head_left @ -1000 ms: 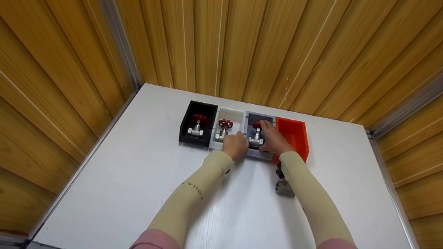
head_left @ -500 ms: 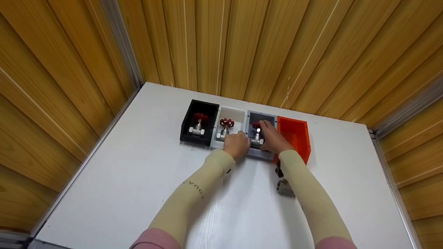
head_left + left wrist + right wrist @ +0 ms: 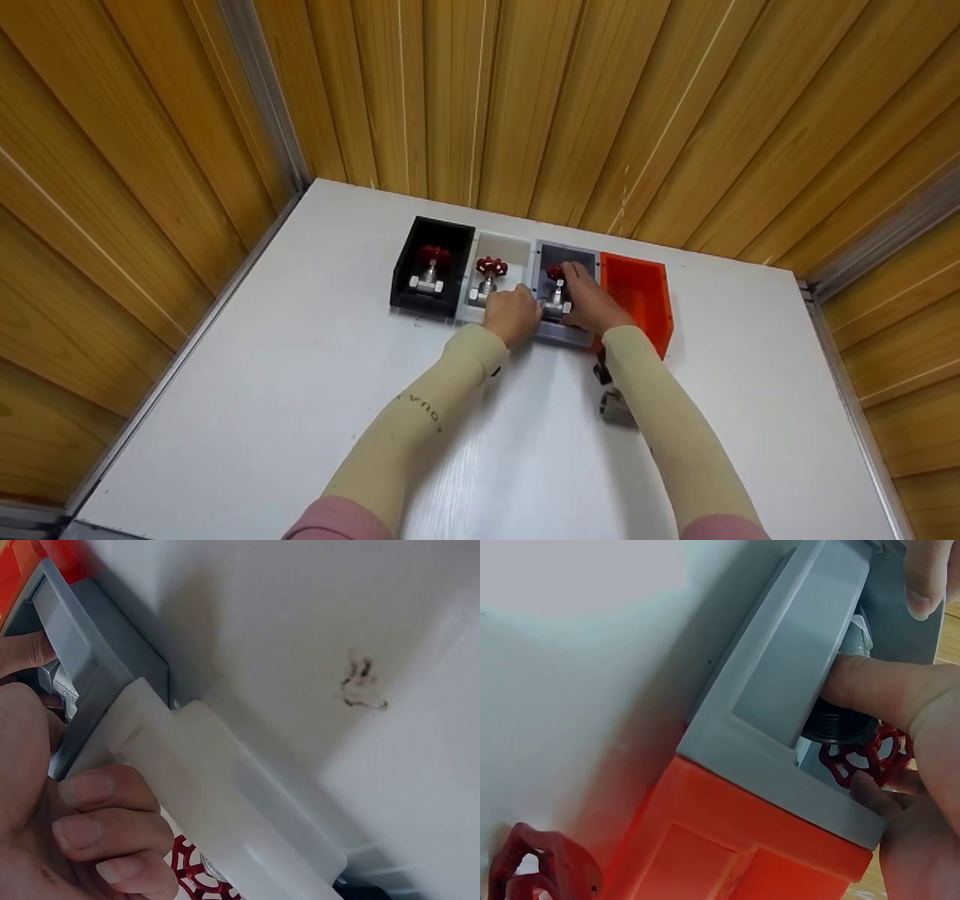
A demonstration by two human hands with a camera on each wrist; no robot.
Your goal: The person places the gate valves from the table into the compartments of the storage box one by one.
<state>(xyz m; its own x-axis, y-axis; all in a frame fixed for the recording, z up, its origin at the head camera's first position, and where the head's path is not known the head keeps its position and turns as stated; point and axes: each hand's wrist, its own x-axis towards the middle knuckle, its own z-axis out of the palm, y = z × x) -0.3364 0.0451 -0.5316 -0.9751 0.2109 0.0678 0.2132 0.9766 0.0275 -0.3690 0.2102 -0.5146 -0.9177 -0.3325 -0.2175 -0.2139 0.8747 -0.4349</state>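
In the head view, my right hand (image 3: 592,300) reaches into the grey bin (image 3: 566,336) and grips a globe valve (image 3: 556,300) with a silver body. The right wrist view shows its thumb against the valve body and fingers by the red handwheel (image 3: 859,757). My left hand (image 3: 512,315) grips the grey bin's side wall where it meets the white bin (image 3: 510,246); its curled fingers (image 3: 112,832) are on the white side and a fingertip (image 3: 921,604) is inside the grey bin. A second valve (image 3: 487,281) stands in the white bin.
A black bin (image 3: 405,262) at the left holds another red-wheeled valve (image 3: 429,274). The orange-red bin (image 3: 637,292) joins the row at the right. On the white table (image 3: 300,360), a larger grey valve (image 3: 616,409) lies beside the right forearm. Wood-panelled walls (image 3: 510,112) surround the table.
The view has shifted very slightly. Both hands stay in nearly the same place, and the valve in the grey bin has barely moved.
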